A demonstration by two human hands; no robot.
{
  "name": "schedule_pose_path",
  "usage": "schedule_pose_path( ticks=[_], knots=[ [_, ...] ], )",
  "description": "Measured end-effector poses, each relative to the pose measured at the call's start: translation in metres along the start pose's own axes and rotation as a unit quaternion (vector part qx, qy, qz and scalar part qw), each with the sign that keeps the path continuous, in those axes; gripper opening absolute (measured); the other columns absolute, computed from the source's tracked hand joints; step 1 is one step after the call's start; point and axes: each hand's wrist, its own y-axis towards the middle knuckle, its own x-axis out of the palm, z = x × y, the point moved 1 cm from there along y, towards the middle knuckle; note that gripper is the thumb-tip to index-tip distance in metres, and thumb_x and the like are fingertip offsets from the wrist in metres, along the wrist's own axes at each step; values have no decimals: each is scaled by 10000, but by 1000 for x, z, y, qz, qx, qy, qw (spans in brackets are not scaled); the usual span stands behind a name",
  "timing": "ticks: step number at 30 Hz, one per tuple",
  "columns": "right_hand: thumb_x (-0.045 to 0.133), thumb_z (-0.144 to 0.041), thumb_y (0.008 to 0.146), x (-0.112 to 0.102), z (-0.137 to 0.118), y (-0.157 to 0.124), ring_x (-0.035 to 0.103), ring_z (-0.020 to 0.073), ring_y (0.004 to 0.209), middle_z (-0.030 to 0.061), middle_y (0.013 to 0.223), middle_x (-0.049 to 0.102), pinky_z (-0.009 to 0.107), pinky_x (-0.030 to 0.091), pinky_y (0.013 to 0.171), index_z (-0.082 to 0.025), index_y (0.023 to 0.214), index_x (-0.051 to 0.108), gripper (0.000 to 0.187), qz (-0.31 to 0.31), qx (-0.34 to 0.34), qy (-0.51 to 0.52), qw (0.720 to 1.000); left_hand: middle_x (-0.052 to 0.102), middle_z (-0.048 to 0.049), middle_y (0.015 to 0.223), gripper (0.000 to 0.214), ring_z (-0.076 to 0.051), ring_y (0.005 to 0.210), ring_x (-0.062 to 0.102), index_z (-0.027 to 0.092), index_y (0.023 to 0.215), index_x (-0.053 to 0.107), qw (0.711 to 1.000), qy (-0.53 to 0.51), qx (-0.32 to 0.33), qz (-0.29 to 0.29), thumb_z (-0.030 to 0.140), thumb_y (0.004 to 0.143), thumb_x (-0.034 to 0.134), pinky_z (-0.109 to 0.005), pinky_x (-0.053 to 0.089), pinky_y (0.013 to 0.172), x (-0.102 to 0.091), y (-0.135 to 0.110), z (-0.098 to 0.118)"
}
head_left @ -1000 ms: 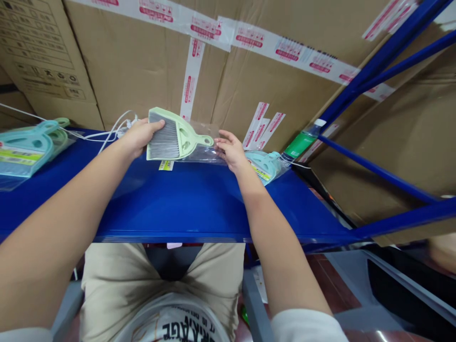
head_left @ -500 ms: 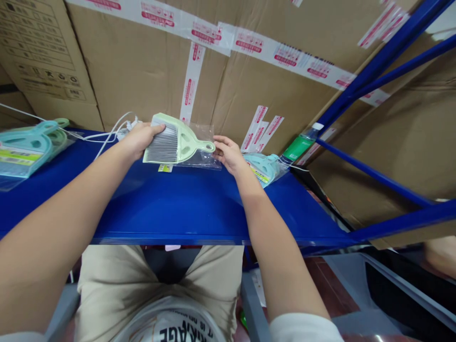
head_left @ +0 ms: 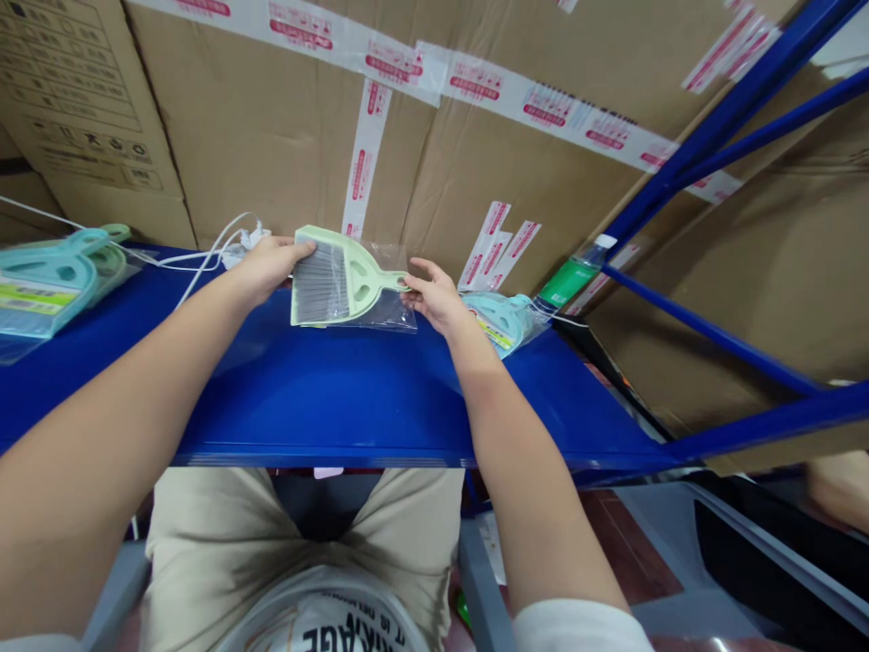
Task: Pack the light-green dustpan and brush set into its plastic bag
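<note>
A pale green dustpan (head_left: 362, 279) with a grey-bristled brush (head_left: 321, 281) lying in it is held just over the blue shelf. My left hand (head_left: 272, 264) grips the pan's upper left corner, thumb on the bristles. At the other end, my right hand (head_left: 435, 294) pinches the handle tip between thumb and fingers. A clear plastic bag (head_left: 396, 312) lies beneath the handle, partly covered by the pan. Right of my right hand sits a bagged light blue dustpan set (head_left: 506, 317).
More bagged dustpan sets (head_left: 51, 276) lie at the left end of the blue shelf (head_left: 326, 398). White cables run to a power strip (head_left: 253, 243). Large cardboard boxes (head_left: 272, 136) stand behind. A green-labelled bottle (head_left: 574, 279) leans near the blue frame (head_left: 726, 349). Another person's hand (head_left: 842, 489) shows at far right.
The dustpan and brush have shifted slightly right and down, the handle now further into my right hand's fingers. The yellow label under the pan is now mostly covered.
</note>
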Motion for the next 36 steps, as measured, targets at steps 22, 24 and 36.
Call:
schedule_pose_path(
  ticks=[22,24,36],
  knots=[
    [584,16,889,-23,-23,-16,565,65,473,-6,612,634,167,522,536,-151,784,632,203,106,114,-56,986,783,-80,1124,436,-274,1060,718,224,1117,762,826,531,116,-149,471,847,525,-319,520,922,-4,10,-19],
    [585,23,887,-26,-23,-18,561,66,464,-16,584,611,157,508,517,-153,782,627,209,103,127,-74,984,767,-97,1195,522,-280,1104,708,204,1205,731,820,538,116,-157,527,843,539,-313,513,937,0,11,-23],
    [600,13,891,-30,-13,-14,561,93,407,-28,498,566,183,514,477,-139,807,621,174,106,177,-242,948,621,-186,1444,701,-373,1361,541,154,1432,545,812,555,124,-131,556,857,556,-421,436,1082,18,1,-35]
  ],
)
